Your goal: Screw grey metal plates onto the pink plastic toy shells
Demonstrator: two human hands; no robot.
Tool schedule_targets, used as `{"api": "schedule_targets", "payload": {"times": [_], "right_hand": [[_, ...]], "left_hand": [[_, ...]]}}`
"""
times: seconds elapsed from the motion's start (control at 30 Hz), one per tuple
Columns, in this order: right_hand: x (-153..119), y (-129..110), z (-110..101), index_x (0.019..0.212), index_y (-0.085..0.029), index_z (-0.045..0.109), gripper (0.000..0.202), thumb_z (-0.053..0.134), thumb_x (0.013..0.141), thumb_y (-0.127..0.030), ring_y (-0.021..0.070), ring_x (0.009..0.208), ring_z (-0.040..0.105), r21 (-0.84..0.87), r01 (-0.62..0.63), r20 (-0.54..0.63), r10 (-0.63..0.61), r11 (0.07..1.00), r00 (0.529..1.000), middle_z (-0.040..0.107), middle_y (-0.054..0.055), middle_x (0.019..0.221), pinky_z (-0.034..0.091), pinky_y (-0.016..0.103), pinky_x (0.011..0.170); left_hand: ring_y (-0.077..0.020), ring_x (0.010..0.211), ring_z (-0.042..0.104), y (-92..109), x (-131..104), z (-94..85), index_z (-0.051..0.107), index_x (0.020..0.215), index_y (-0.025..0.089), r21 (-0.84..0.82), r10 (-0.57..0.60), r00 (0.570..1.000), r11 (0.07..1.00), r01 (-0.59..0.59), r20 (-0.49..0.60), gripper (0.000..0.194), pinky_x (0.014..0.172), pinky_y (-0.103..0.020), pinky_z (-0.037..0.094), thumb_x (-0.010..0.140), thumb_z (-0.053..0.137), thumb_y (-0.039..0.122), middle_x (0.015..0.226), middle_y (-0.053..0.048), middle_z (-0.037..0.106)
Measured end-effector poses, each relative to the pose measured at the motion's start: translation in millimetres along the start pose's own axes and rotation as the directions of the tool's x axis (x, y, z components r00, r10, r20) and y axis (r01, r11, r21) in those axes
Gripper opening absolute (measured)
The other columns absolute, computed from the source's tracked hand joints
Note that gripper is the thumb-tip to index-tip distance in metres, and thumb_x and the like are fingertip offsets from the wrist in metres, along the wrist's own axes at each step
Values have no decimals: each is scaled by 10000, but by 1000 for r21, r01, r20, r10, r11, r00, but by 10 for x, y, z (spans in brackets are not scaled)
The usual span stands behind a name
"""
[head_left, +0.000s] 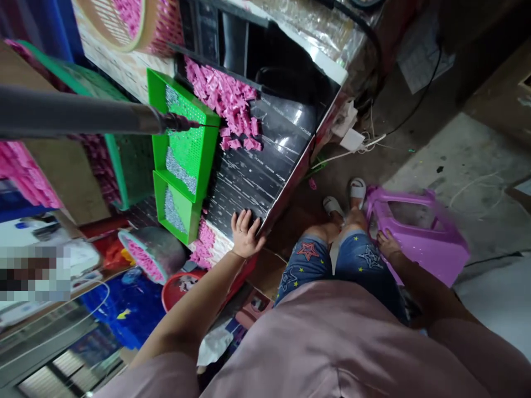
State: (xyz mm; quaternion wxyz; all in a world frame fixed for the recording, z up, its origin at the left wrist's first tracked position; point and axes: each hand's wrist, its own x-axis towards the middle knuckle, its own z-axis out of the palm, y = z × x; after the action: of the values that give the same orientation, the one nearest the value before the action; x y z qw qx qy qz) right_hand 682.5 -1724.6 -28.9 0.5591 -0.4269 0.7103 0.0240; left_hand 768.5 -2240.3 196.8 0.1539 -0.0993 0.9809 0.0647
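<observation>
My left hand (246, 235) rests on the near edge of the black-covered table (261, 166), its fingers spread and nothing held. My right hand (389, 246) grips the edge of a purple plastic stool (435, 246) beside my right leg. Pink plastic parts (224, 97) lie in a heap on the table. Beside them stand a bright green tray (201, 160) and a smaller green tray (188, 221), both with small silvery pieces inside.
A dark pole (83, 113) crosses the upper left. A basket (143, 27), a tilted tub (160, 251) and a red bucket (170, 293) stand around the table. White cables (371, 143) and a power adapter (352, 140) are beside the table's right edge.
</observation>
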Motion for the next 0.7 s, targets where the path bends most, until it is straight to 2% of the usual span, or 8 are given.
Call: {"api": "schedule_targets", "payload": {"times": [0.13, 0.37, 0.47, 0.53, 0.57, 0.63, 0.67, 0.7], "right_hand": [[-271, 301, 63, 1217, -188, 566, 354, 568, 916, -373, 218, 1158, 550, -101, -65, 1, 66, 993, 998, 542, 98, 1298, 489, 450, 983], [-966, 1177, 14, 1160, -207, 608, 295, 595, 898, -344, 250, 1209, 521, -266, -257, -53, 252, 929, 966, 563, 102, 1277, 453, 487, 1016], [-1085, 1444, 60, 1169, -220, 612, 308, 617, 882, -331, 269, 1276, 475, -288, -305, -77, 296, 908, 952, 535, 92, 1337, 385, 533, 1073], [-1119, 1562, 100, 1211, -236, 621, 361, 609, 867, -346, 295, 1329, 425, -283, -335, -90, 322, 899, 942, 494, 106, 1401, 317, 571, 1103], [-1133, 1606, 115, 1228, -261, 628, 385, 589, 859, -361, 306, 1352, 400, -277, -340, -97, 326, 899, 940, 474, 113, 1432, 295, 581, 1104], [-1168, 1669, 134, 1258, -314, 629, 430, 487, 860, -393, 291, 1405, 334, -267, -339, -130, 315, 902, 940, 417, 105, 1496, 259, 560, 1103], [-1191, 1696, 140, 1287, -310, 613, 476, 417, 866, -413, 276, 1430, 290, -265, -341, -158, 308, 902, 938, 373, 104, 1526, 241, 546, 1102], [-1219, 1723, 148, 1338, -277, 574, 541, 345, 874, -435, 270, 1454, 235, -266, -360, -199, 315, 894, 928, 313, 117, 1555, 214, 543, 1104]], "left_hand": [[-374, 1377, 386, 46, -23, 9, 555, 1249, 254, -28, 74, 994, 997, -77, -76, 583, 1140, -606, 173, 705, 633, 449, 1418, -155, 491], [-330, 1400, 376, 270, 187, -140, 480, 1361, 300, -43, 160, 969, 984, -171, -190, 624, 1167, -550, 200, 762, 645, 348, 1495, -114, 424], [-310, 1459, 260, 678, 181, -169, 402, 1426, 301, -44, 126, 919, 987, -154, -374, 701, 1178, -550, 190, 771, 647, 252, 1575, -88, 289], [-276, 1462, 255, 1142, 170, -11, 408, 1425, 282, -161, 120, 835, 957, -240, -536, 688, 1188, -515, 209, 776, 631, 230, 1588, -63, 262], [-256, 1433, 320, 1406, 190, 137, 445, 1396, 287, -280, 114, 829, 909, -310, -548, 631, 1170, -480, 273, 791, 619, 252, 1564, -51, 316], [-223, 1348, 448, 1903, 311, 548, 562, 1265, 318, -609, 6, 948, 765, -209, -318, 462, 1106, -433, 389, 813, 607, 235, 1431, -22, 506], [-220, 1338, 459, 2099, 413, 793, 625, 1173, 307, -758, -127, 991, 650, 50, -44, 368, 1116, -415, 387, 815, 627, 226, 1380, -20, 552], [-204, 1339, 452, 2240, 538, 1049, 662, 1092, 302, -802, -265, 933, 486, 348, 244, 304, 1134, -378, 373, 804, 661, 205, 1369, -8, 559]]}}
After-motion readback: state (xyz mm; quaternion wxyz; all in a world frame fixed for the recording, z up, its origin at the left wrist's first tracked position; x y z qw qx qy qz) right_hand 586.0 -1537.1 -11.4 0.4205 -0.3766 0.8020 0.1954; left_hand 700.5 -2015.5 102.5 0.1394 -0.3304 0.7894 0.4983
